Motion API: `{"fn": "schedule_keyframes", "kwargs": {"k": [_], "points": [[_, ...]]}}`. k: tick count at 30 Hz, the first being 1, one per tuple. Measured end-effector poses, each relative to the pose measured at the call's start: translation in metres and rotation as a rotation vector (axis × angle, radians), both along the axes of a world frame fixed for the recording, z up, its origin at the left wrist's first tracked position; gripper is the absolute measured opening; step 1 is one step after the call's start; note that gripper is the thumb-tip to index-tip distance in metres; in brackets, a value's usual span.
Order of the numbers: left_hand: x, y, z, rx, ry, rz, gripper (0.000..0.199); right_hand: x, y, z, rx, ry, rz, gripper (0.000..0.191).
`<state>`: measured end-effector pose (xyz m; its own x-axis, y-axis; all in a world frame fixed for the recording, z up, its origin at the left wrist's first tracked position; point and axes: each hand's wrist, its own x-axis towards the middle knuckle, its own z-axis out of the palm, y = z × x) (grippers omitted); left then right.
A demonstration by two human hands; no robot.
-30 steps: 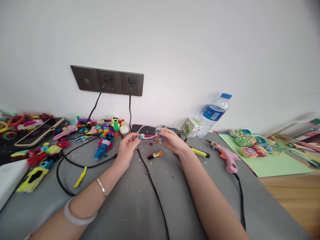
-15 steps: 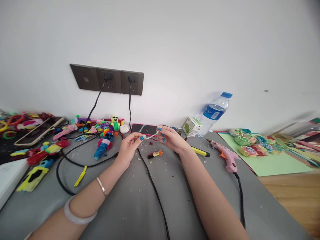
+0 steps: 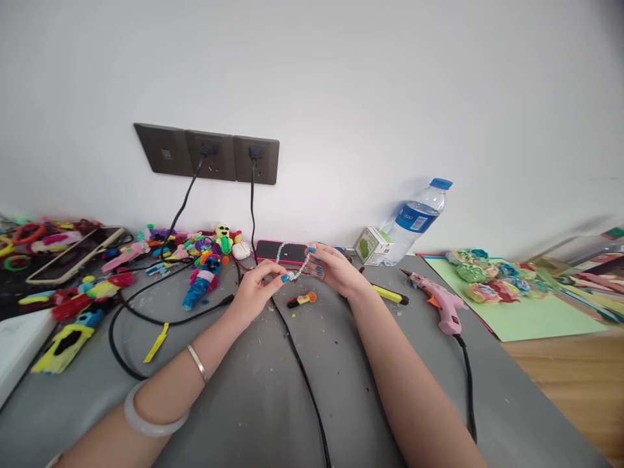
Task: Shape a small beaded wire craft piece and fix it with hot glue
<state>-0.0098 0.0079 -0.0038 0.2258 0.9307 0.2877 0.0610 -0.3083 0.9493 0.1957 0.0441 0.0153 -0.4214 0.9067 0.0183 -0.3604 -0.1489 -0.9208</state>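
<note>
A thin loop of pale, silvery beads, a beaded bracelet (image 3: 303, 267), hangs between my two hands above the table. My left hand (image 3: 256, 289) pinches its lower left part between thumb and fingertips. On the other side, my right hand (image 3: 334, 268) grips the bracelet's right part with thumb and fingers. Behind the loop lies a phone with a pink edge (image 3: 268, 249). Just below my hands, a small orange, black and red piece (image 3: 301, 299) rests on the grey table (image 3: 273, 390).
Left are fuzzy pipe-cleaner figures (image 3: 201, 286), a phone (image 3: 73, 255) and black cables (image 3: 168, 323). To the right stand a water bottle (image 3: 414, 221) and a small carton (image 3: 373, 246). A yellow cutter (image 3: 390, 294), a pink glue gun (image 3: 443, 302) and fabric flowers on green paper (image 3: 541, 318) lie further right.
My left hand has moved slightly down and right, its thumb tip lower. The bracelet's lower part has shifted with it and the loop looks narrower. The right hand stays nearly still.
</note>
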Motion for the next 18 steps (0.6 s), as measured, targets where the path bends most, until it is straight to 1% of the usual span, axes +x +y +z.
{"fn": "schedule_keyframes", "kwargs": {"k": [6, 10, 13, 18], "points": [[0.0, -0.001, 0.001, 0.018, 0.016, -0.073, 0.025, -0.004, -0.003, 0.005, -0.016, -0.025, -0.025, 0.032], [0.001, -0.003, 0.002, -0.006, 0.028, -0.125, 0.024, -0.008, -0.005, 0.008, -0.027, -0.037, -0.039, 0.032], [0.001, -0.004, 0.004, -0.016, 0.045, -0.158, 0.024, -0.011, -0.006, 0.007, -0.016, -0.043, -0.024, 0.031], [0.0, -0.004, 0.006, -0.027, 0.09, -0.168, 0.023, -0.013, -0.006, 0.007, -0.021, -0.052, 0.0, 0.032]]}}
